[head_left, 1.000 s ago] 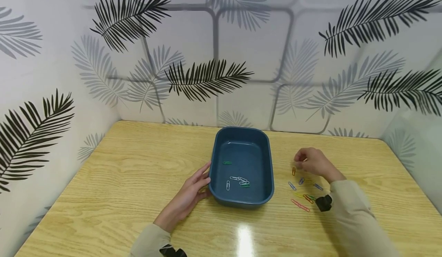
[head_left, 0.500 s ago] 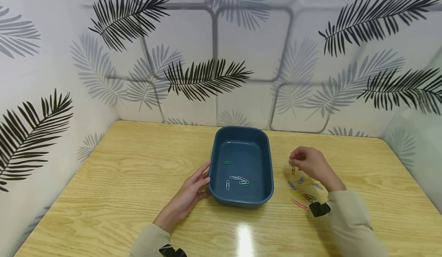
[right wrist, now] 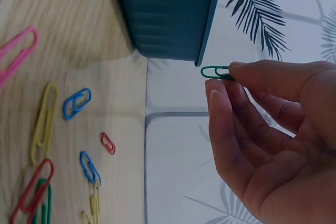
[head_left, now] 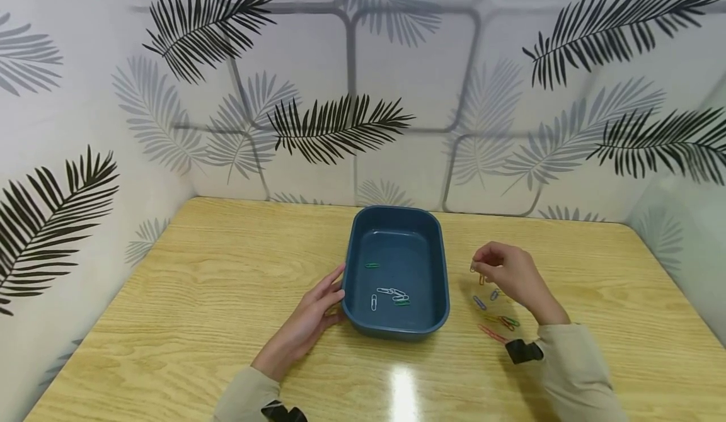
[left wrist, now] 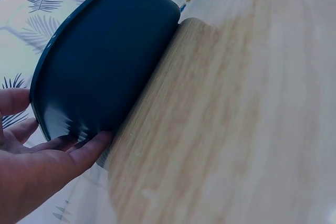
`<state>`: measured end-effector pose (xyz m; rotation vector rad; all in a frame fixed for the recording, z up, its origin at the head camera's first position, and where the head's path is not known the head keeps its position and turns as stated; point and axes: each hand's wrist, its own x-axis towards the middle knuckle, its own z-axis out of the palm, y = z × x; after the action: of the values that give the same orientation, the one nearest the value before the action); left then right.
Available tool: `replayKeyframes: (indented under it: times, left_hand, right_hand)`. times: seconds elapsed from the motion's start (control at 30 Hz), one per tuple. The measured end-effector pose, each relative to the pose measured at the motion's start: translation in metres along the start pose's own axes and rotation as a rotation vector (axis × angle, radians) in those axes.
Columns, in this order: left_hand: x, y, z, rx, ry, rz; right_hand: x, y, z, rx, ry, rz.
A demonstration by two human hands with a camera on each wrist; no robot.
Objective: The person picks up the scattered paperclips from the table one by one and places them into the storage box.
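Observation:
In the right wrist view, my right hand (right wrist: 278, 129) pinches a green paper clip (right wrist: 209, 72) between thumb and fingers, above the table and beside the bin's outer wall. My left hand (head_left: 309, 315) rests against the left side of a dark blue bin (head_left: 391, 334), its fingers laid along the outer wall. Inside the bin lie several paper clips, among them a green one (head_left: 372, 265) and a white one (head_left: 374, 302). Under and in front of the right hand are scattered coloured paper clips, such as a blue one (head_left: 479, 302) and a pink one (right wrist: 18, 56).
The bin stands on a wood-grain table (head_left: 255, 252). Behind the table rises a wall (head_left: 408, 170) with a leaf pattern. More loose clips, including a yellow one (right wrist: 44, 121) and a red one (right wrist: 107, 143), lie right of the bin.
My right hand has moved a little left toward the bin, the clip between its fingertips. My left hand and the bin have stayed in place.

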<state>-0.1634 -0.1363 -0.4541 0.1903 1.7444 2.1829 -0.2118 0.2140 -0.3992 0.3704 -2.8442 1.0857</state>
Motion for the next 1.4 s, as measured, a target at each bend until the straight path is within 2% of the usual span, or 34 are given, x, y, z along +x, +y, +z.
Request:
replayKeyframes:
  times: [0.4,0.77,1.03,1.23,1.4]
  left_hand:
    - [0.000,0.002,-0.001,-0.007,-0.007,0.002]
    - [-0.001,0.002,-0.001,-0.005,-0.010,-0.002]
    - [-0.001,0.001,0.000,0.006,-0.012,-0.001]
    - [-0.001,0.001,0.000,-0.001,-0.012,0.000]
    - [-0.001,0.001,0.001,0.000,-0.017,0.003]
  right_hand:
    - [-0.006,-0.024,-0.004,0.041,0.043,-0.069]
    - [-0.015,-0.037,0.002,0.044,0.037,-0.151]
    - [-0.017,-0.045,0.004,0.053,0.021,-0.175]
    - [-0.018,-0.047,0.008,0.053,-0.026,-0.177]
    - [-0.019,-0.048,0.010,0.063,-0.066,-0.210]
